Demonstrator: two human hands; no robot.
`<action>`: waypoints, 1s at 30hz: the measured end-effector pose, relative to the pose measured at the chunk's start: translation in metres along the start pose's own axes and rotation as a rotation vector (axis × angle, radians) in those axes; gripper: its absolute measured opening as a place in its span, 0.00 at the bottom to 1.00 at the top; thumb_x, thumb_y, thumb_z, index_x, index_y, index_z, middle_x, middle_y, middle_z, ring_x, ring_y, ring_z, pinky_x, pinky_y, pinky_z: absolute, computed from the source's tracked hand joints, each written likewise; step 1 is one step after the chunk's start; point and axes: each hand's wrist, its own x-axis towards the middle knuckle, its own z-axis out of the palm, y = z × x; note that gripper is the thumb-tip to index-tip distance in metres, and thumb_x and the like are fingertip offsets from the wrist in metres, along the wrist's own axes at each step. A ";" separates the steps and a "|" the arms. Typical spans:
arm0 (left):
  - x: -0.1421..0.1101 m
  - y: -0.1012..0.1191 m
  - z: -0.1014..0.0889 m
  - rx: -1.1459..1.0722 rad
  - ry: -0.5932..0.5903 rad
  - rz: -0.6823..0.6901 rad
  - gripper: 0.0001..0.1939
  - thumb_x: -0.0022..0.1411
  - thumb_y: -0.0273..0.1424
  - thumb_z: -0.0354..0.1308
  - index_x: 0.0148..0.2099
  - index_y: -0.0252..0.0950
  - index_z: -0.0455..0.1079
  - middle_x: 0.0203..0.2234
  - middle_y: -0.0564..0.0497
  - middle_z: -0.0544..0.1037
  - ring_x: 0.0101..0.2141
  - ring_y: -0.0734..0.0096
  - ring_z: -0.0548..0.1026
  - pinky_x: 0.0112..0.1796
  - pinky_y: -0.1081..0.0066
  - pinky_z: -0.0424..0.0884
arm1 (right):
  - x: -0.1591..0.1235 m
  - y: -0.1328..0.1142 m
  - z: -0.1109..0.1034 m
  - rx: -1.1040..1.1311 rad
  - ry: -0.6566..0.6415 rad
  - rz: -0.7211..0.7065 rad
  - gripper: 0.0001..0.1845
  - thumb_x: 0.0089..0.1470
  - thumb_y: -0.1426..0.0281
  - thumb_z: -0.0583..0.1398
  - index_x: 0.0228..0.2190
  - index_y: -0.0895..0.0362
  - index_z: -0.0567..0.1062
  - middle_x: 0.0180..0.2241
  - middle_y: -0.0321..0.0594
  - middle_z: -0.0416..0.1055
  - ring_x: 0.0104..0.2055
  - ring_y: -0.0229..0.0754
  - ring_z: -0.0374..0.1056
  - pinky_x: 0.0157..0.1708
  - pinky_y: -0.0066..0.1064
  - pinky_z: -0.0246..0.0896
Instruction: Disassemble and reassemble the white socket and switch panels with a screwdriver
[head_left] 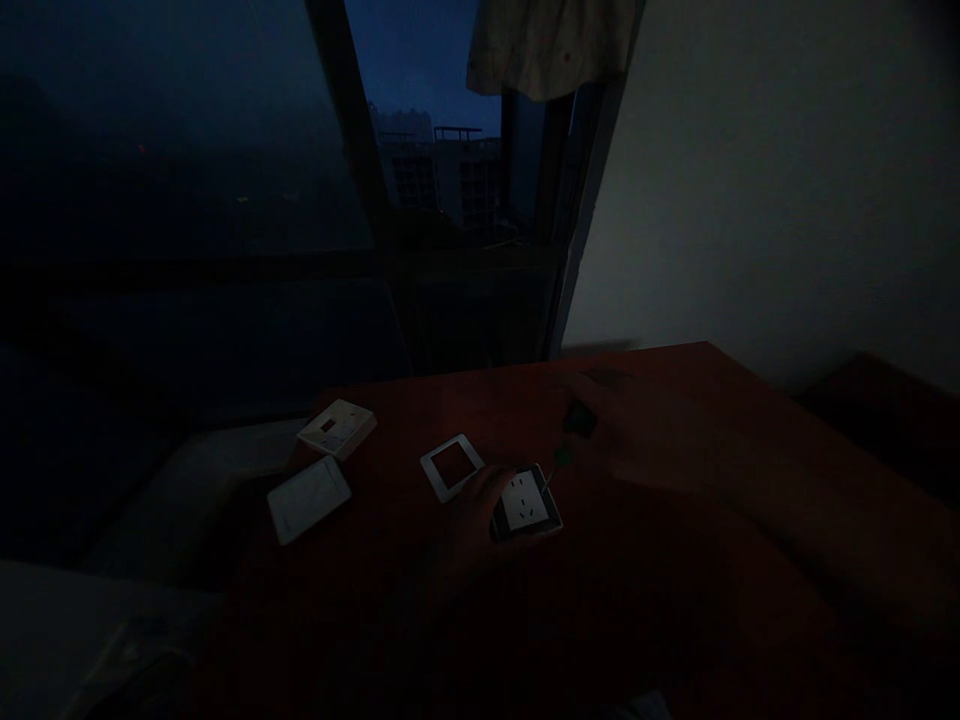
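Observation:
A wall socket [526,503] with a white face and dark surround lies on the red-brown table, tilted slightly in view. My left hand [472,515] is closed around its left side, thumb along the near edge. Over the table to the right is my right hand [637,430], its fingers curled round a screwdriver [563,457] with a green part and a dark handle end. The thin shaft slants down to the socket's right edge; whether the tip sits in a screw is too dark to tell. A white square frame [432,470] lies just left of the socket.
Toward the table's left edge are a thick white box-like piece [352,425] and a flat white plate [309,500]. Behind the table [675,375] stands a dark window [450,310] with a short curtain [555,50]. A pale wall [765,180] is on the right. Light is very low.

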 end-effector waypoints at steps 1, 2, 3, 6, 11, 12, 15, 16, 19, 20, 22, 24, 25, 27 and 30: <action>0.000 0.000 0.000 0.002 0.001 -0.001 0.41 0.52 0.47 0.65 0.64 0.45 0.55 0.61 0.46 0.60 0.58 0.51 0.61 0.56 0.55 0.61 | 0.001 0.000 0.001 -0.077 0.011 0.061 0.21 0.57 0.60 0.54 0.49 0.57 0.68 0.41 0.49 0.75 0.41 0.52 0.72 0.35 0.37 0.62; 0.000 0.000 0.000 0.003 0.001 -0.003 0.40 0.52 0.47 0.65 0.64 0.45 0.55 0.61 0.46 0.59 0.58 0.51 0.61 0.56 0.55 0.61 | 0.002 0.000 0.001 -0.141 0.014 0.117 0.21 0.59 0.57 0.52 0.47 0.57 0.69 0.38 0.50 0.76 0.38 0.53 0.72 0.33 0.38 0.62; -0.001 0.000 0.000 0.004 0.000 -0.005 0.40 0.52 0.47 0.65 0.64 0.45 0.55 0.61 0.46 0.59 0.58 0.52 0.61 0.56 0.56 0.61 | 0.003 0.000 0.002 -0.178 0.008 0.154 0.22 0.60 0.56 0.50 0.46 0.57 0.70 0.36 0.49 0.76 0.35 0.53 0.73 0.31 0.38 0.61; -0.002 -0.001 0.000 0.002 -0.001 -0.012 0.41 0.52 0.47 0.65 0.64 0.45 0.54 0.61 0.46 0.59 0.58 0.52 0.61 0.56 0.57 0.61 | 0.003 0.001 0.002 -0.131 -0.025 0.129 0.18 0.60 0.60 0.50 0.45 0.55 0.70 0.35 0.46 0.77 0.35 0.50 0.73 0.30 0.36 0.61; -0.001 0.002 -0.001 -0.007 -0.004 -0.012 0.39 0.52 0.47 0.65 0.63 0.45 0.55 0.61 0.47 0.60 0.57 0.53 0.62 0.56 0.58 0.62 | -0.001 0.002 -0.002 -0.021 -0.081 0.049 0.24 0.54 0.65 0.56 0.52 0.58 0.63 0.40 0.49 0.75 0.40 0.50 0.72 0.34 0.35 0.62; -0.001 0.002 -0.001 -0.008 -0.001 -0.014 0.39 0.52 0.47 0.65 0.63 0.45 0.56 0.61 0.47 0.60 0.57 0.53 0.62 0.56 0.58 0.62 | 0.000 0.002 -0.002 -0.045 -0.077 0.072 0.25 0.55 0.63 0.56 0.52 0.58 0.64 0.41 0.50 0.75 0.40 0.51 0.72 0.34 0.36 0.62; 0.000 0.001 0.000 -0.007 0.012 -0.022 0.39 0.52 0.46 0.65 0.62 0.44 0.57 0.60 0.47 0.60 0.57 0.52 0.62 0.56 0.57 0.61 | 0.001 0.001 0.000 -0.128 -0.030 0.154 0.22 0.59 0.57 0.51 0.50 0.57 0.67 0.41 0.50 0.75 0.39 0.54 0.73 0.33 0.38 0.61; -0.001 0.001 0.001 -0.006 0.012 -0.022 0.39 0.52 0.46 0.65 0.63 0.45 0.57 0.60 0.47 0.60 0.57 0.52 0.62 0.56 0.57 0.61 | 0.001 0.001 0.000 -0.117 -0.021 0.151 0.21 0.59 0.58 0.51 0.48 0.56 0.68 0.41 0.49 0.76 0.39 0.53 0.73 0.32 0.37 0.61; -0.001 -0.003 0.003 -0.003 0.014 -0.017 0.40 0.51 0.46 0.66 0.63 0.46 0.56 0.60 0.48 0.60 0.57 0.54 0.63 0.55 0.58 0.62 | -0.001 0.002 -0.002 0.034 -0.062 0.039 0.20 0.55 0.67 0.56 0.50 0.56 0.66 0.41 0.45 0.76 0.39 0.47 0.73 0.32 0.32 0.61; -0.001 -0.004 0.003 -0.001 0.017 -0.014 0.40 0.51 0.47 0.66 0.63 0.46 0.56 0.60 0.48 0.60 0.57 0.54 0.63 0.56 0.58 0.62 | -0.002 0.002 -0.002 0.077 -0.081 0.003 0.23 0.53 0.69 0.57 0.52 0.56 0.65 0.41 0.44 0.76 0.39 0.46 0.72 0.32 0.31 0.61; -0.002 -0.005 0.004 0.006 0.023 -0.011 0.40 0.52 0.48 0.65 0.63 0.46 0.56 0.61 0.47 0.60 0.58 0.54 0.62 0.56 0.57 0.60 | -0.003 0.002 -0.003 0.074 -0.092 0.006 0.26 0.52 0.69 0.58 0.53 0.56 0.64 0.41 0.44 0.76 0.39 0.46 0.72 0.33 0.31 0.61; -0.002 -0.004 0.003 0.009 0.019 -0.012 0.40 0.52 0.48 0.64 0.63 0.45 0.55 0.61 0.47 0.59 0.58 0.53 0.61 0.57 0.56 0.59 | -0.001 0.001 -0.002 -0.034 -0.063 0.105 0.23 0.55 0.62 0.56 0.52 0.57 0.66 0.38 0.46 0.76 0.38 0.49 0.73 0.32 0.34 0.62; -0.002 -0.003 0.003 0.007 0.012 -0.013 0.40 0.52 0.48 0.64 0.63 0.45 0.55 0.61 0.46 0.58 0.59 0.53 0.61 0.57 0.56 0.59 | 0.000 0.001 -0.001 -0.095 -0.047 0.162 0.23 0.57 0.58 0.53 0.50 0.57 0.67 0.37 0.47 0.77 0.36 0.50 0.73 0.31 0.35 0.62; -0.002 -0.001 0.001 0.001 0.006 -0.019 0.40 0.52 0.48 0.64 0.64 0.45 0.54 0.62 0.46 0.58 0.58 0.53 0.61 0.57 0.56 0.60 | 0.001 0.002 0.001 -0.155 -0.030 0.212 0.23 0.59 0.54 0.51 0.46 0.56 0.70 0.36 0.47 0.77 0.35 0.50 0.73 0.30 0.36 0.62; -0.002 0.001 0.000 -0.001 0.006 -0.016 0.39 0.53 0.47 0.64 0.64 0.45 0.54 0.62 0.46 0.58 0.58 0.54 0.61 0.57 0.57 0.60 | 0.001 0.005 0.000 -0.054 -0.034 0.129 0.18 0.58 0.61 0.54 0.47 0.55 0.70 0.38 0.45 0.77 0.35 0.46 0.73 0.32 0.33 0.62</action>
